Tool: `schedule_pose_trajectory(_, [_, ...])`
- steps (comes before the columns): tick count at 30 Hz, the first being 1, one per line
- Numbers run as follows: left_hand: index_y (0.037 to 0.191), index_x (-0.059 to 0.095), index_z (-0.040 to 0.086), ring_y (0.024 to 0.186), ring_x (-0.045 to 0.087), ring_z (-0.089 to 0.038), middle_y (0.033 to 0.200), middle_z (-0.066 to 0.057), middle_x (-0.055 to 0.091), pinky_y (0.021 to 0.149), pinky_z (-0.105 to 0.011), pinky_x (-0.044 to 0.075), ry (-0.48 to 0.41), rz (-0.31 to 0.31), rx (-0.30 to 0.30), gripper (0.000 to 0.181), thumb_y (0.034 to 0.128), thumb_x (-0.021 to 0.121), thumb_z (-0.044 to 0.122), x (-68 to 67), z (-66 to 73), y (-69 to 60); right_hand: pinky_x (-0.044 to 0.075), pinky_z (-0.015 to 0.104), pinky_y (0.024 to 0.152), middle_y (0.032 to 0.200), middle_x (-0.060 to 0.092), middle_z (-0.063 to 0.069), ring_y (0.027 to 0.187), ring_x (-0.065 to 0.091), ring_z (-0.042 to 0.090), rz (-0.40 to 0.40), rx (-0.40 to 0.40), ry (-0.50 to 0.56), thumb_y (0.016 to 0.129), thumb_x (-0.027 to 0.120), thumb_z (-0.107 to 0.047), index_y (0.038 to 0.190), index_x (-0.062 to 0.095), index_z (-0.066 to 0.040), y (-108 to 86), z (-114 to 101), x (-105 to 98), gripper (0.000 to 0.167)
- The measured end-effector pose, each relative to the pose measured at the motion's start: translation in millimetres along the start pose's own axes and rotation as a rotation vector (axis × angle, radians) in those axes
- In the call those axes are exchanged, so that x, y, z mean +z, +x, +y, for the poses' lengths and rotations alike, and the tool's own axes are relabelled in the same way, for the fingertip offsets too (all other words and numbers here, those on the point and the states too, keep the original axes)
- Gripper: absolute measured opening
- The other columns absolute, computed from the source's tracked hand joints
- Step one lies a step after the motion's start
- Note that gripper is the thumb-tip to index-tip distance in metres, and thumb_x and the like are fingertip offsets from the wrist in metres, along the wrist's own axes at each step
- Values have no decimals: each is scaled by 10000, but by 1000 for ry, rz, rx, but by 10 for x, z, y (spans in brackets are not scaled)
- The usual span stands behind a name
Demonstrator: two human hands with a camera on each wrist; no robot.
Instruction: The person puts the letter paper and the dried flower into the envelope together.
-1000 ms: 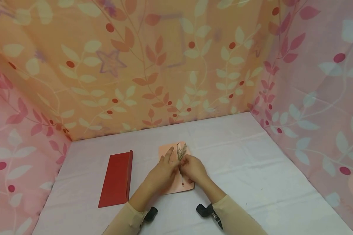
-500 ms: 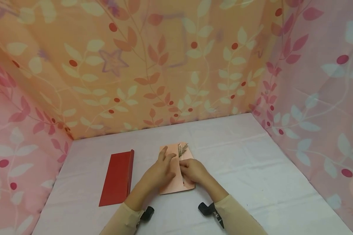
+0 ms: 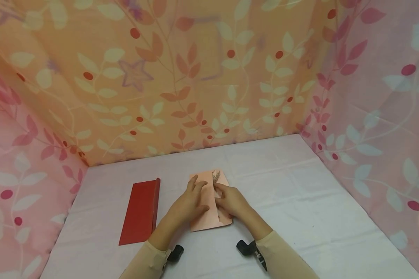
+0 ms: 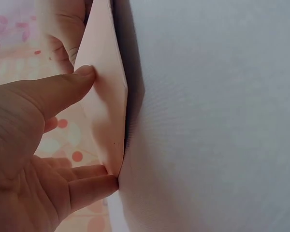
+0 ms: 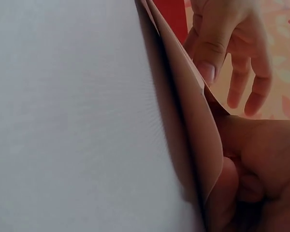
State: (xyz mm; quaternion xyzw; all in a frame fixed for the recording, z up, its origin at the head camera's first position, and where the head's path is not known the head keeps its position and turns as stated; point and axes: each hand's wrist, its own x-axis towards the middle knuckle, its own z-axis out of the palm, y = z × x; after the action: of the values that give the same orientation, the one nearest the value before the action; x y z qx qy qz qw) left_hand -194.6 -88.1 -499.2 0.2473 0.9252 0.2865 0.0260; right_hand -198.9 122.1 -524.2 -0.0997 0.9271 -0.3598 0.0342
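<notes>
A peach paper envelope (image 3: 206, 222) lies on the white-covered table, its front panel's edge running down near the right side. A small dried-looking sprig (image 3: 216, 177) shows along that edge near the top. My left hand (image 3: 186, 206) rests on the panel with spread fingers; in the left wrist view its thumb (image 4: 84, 72) touches the paper and fingertips meet the edge. At the opening, my right hand (image 3: 233, 201) holds the envelope's paper with curled fingers. Some of its fingertips are hidden behind the paper in the right wrist view.
A red folded paper folder (image 3: 138, 213) lies left of the envelope, with a raised fold on its right side. White cloth covers the table (image 3: 286, 193). Floral curtains (image 3: 181, 77) close off the back and both sides. Black wrist devices (image 3: 246, 248) sit under the sleeves.
The left hand has shifted left, from the sprig onto the panel, fingers spread. The right hand has let go of the sprig and moved to the panel's edge.
</notes>
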Motion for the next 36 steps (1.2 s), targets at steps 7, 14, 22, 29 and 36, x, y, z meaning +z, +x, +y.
schedule_pose_trajectory(7, [1488, 405, 194, 1265, 600, -379, 1662, -196, 181, 904, -487, 570, -6, 7, -6, 783, 848, 854, 247, -14, 5, 3, 524, 493, 1001, 1265, 726, 23, 1200, 668, 253, -99, -91, -180, 1036, 573, -415, 1400, 643, -309, -4, -25, -27, 385])
schedule_pose_trajectory(14, [1501, 399, 198, 1239, 615, -362, 1666, -183, 178, 933, -485, 561, -10, 3, -20, 795, 853, 851, 276, -12, -32, 6, 555, 461, 876, 1029, 765, 25, 998, 709, 220, -150, -139, -178, 1059, 532, -419, 1440, 595, -335, -6, -27, -95, 396])
schedule_pose_trajectory(22, [1505, 383, 177, 1150, 659, -348, 1668, -183, 175, 876, -451, 581, 7, 17, 9, 817, 848, 854, 293, -17, -70, 25, 532, 407, 923, 1083, 745, -19, 1039, 677, 164, -276, -158, -226, 1054, 525, -448, 1437, 597, -319, 131, 5, -185, 410])
schedule_pose_trajectory(29, [1517, 375, 159, 1269, 601, -362, 1662, -164, 223, 989, -487, 537, -10, -1, -36, 861, 834, 860, 355, -33, -93, 38, 516, 400, 990, 1250, 701, -51, 1090, 660, 130, -452, -221, -249, 1075, 488, -412, 1319, 662, -312, 293, -10, -301, 316])
schedule_pose_trajectory(36, [1460, 451, 180, 1230, 629, -339, 1645, -148, 278, 981, -492, 541, 5, -5, -98, 796, 810, 876, 354, -42, -86, 25, 484, 287, 711, 856, 650, -74, 745, 583, 78, -418, -200, -44, 1043, 591, -322, 1189, 720, -255, 133, 85, -415, 206])
